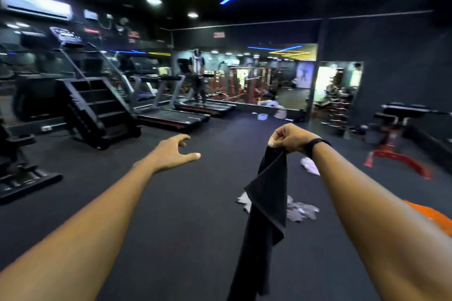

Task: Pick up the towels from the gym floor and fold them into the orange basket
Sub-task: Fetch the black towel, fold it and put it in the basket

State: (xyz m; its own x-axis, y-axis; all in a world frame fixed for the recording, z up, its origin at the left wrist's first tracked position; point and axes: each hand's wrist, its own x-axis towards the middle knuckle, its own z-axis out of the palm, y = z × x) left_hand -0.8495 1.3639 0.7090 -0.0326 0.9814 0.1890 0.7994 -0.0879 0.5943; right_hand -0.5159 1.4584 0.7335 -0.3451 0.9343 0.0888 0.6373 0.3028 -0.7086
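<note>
A black towel (266, 205) hangs down in front of me, pinched at its top corner by my right hand (288, 138), which is raised at chest height. My left hand (175, 153) reaches forward to the left of the towel, fingers loosely spread and holding nothing. On the dark floor behind the hanging towel lies a crumpled grey towel (302, 211), with a white towel (310, 165) further back. The orange basket (433, 219) shows only as an edge at the right, mostly hidden behind my right forearm.
A stair climber (97, 102) and treadmills (176, 117) line the left side. A red-framed bench (396, 139) stands at the right. More pale towels (271, 111) lie far back by the mirror wall. Dark rubber floor (171, 215) spreads between them.
</note>
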